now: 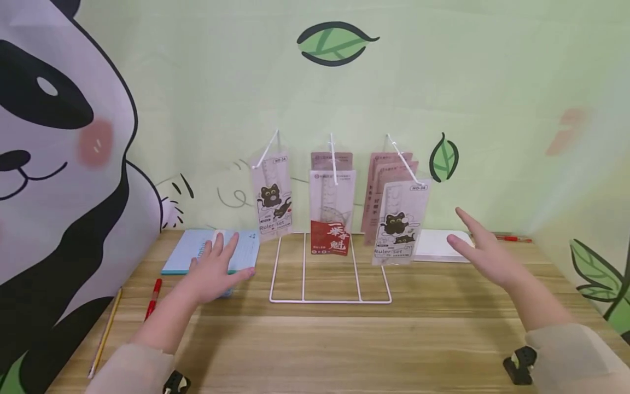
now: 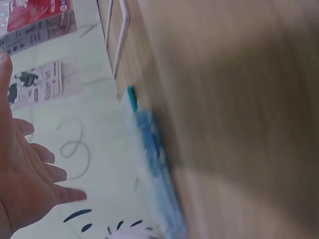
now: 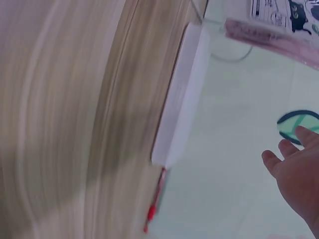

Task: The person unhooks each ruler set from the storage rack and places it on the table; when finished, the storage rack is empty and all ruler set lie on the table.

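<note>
Rack, head view: white wire rack [image 1: 331,301] stands on the desk [image 1: 334,350], bearing ruler packets on its hooks.
Left hook, head view: one cat packet [image 1: 272,203] hangs there, slightly tilted.
Middle hook, head view: a red-and-white packet [image 1: 331,210] hangs in front, with a pinkish packet [image 1: 320,161] behind it.
Right hook, head view: a second cat packet [image 1: 400,224] hangs foremost, with reddish packets [image 1: 371,186] behind it.
Left grip, head view: the left grip [image 1: 213,278] has its fingers spread wide and holds nothing; the blue pad [image 1: 184,254] lies behind it in this view.
Right grip, head view: the right grip [image 1: 486,257] is unfurled too, holding nothing, near the white box [image 1: 438,243] and apart from the packets.
Desk sides, head view: a red pen [image 1: 153,298] and a yellow pencil [image 1: 105,335] lie at left; another red pen [image 1: 514,238] lies beyond the white box.
Progress, head view: hanging looks done for every packet in sight, since each is on the rack and neither grip carries one; whether anything is left, the pictures do not settle.
Left wrist view: fingers stretch out before the wall, apart from the hanging packets; a blue shape on the desk is too blurred to identify.
Right wrist view: fingers reach out with nothing between them, well apart from the white box; packets hang at the upper corner.
</note>
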The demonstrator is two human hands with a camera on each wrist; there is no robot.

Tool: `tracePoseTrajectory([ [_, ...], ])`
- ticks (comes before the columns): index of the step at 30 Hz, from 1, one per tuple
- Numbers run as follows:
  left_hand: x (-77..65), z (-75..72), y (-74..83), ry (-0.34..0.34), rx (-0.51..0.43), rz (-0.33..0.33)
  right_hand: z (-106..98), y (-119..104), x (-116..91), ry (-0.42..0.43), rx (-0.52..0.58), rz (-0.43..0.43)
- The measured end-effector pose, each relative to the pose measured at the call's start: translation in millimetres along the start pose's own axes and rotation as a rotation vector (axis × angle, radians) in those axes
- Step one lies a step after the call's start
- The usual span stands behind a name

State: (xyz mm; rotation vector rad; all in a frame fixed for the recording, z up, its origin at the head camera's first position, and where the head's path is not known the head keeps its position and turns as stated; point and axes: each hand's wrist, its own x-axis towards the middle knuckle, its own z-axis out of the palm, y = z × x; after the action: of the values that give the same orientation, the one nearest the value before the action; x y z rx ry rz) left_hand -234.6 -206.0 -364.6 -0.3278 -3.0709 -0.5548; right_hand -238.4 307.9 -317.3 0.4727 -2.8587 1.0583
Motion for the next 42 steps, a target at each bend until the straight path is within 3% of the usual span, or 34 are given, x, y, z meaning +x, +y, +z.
tracePoseTrajectory([
  [9,4.9,36.3,8.9,0.009,-0.099,0.060,22,-3,10,0.117,0.098,-0.046],
  [19,6.9,59.5,21.0,-0.006,-0.209,0.095,41,-7,19,0.186,0.274,-0.040],
  [25,6.3,72.1,21.7,0.019,-0.271,0.089,48,-13,25,0.207,0.341,-0.046],
  [34,6.5,87.5,21.8,0.038,-0.269,0.076,51,-15,30,0.229,0.336,-0.052],
  [42,6.2,97.6,21.9,0.032,-0.198,0.017,55,-18,35,0.258,0.365,-0.034],
])
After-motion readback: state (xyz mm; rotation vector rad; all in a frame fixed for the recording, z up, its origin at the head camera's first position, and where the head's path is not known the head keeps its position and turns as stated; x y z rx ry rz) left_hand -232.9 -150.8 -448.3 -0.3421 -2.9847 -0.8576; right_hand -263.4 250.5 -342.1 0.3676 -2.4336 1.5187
